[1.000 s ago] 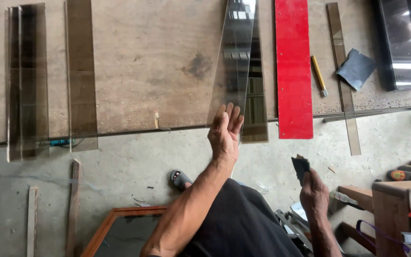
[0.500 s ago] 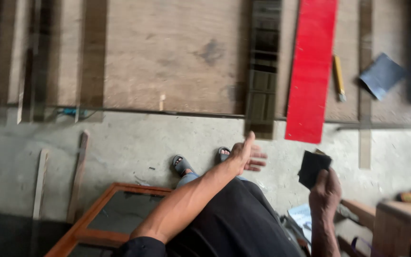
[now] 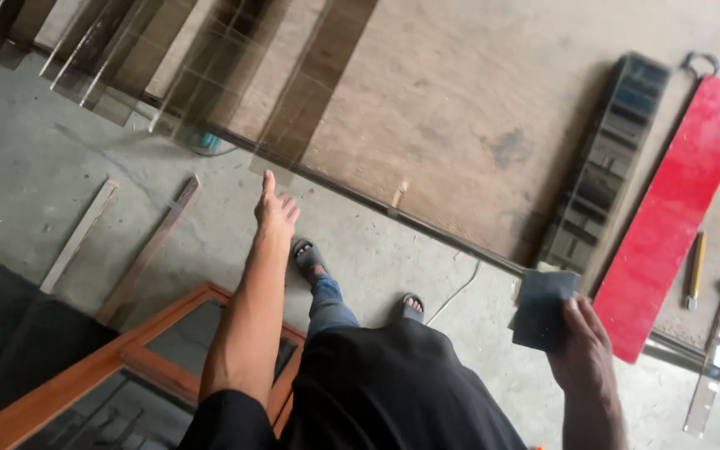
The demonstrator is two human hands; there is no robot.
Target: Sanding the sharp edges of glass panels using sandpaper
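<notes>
Left of centre in the frame, the left hand (image 3: 275, 208) stretches forward with fingers straight and together, open and holding nothing. Its fingertips point at the lower end of a tinted glass strip (image 3: 314, 79) that overhangs the edge of a big wooden board (image 3: 477, 108); whether they touch the glass cannot be told. More glass strips (image 3: 93, 50) lie side by side toward the upper left.

At lower right, the right hand (image 3: 587, 350) is closed around a dark sanding pad (image 3: 543, 308), thumb on top, held above the concrete floor (image 3: 35, 192). Just beyond the pad, a dark stack of glass strips (image 3: 606, 158) lies on the board, with a red strip (image 3: 677, 208) beside it and a yellow pencil (image 3: 696, 267) further right.

Below the left arm sits an orange wooden frame (image 3: 139, 354) with dark panes. Two wooden slats (image 3: 81, 233) lie on the floor at left. Sandalled feet (image 3: 306, 254) show at centre.
</notes>
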